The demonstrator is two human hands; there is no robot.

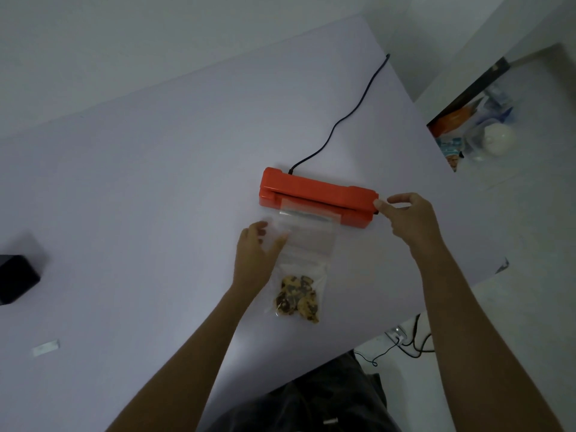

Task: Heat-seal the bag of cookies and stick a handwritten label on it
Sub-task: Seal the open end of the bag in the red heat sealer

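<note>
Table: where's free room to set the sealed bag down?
Bare table between the black box and the left hand, also behind the orange sealer left of its cord. Crowded around the cookie bag and right hand.

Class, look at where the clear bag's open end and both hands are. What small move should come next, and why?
Probably press the orange heat sealer's lid down. The clear plastic bag of cookies already has its top edge in the sealer's slot, the left hand steadies the bag with flat fingers, and the right hand touches the sealer's right end.
</note>
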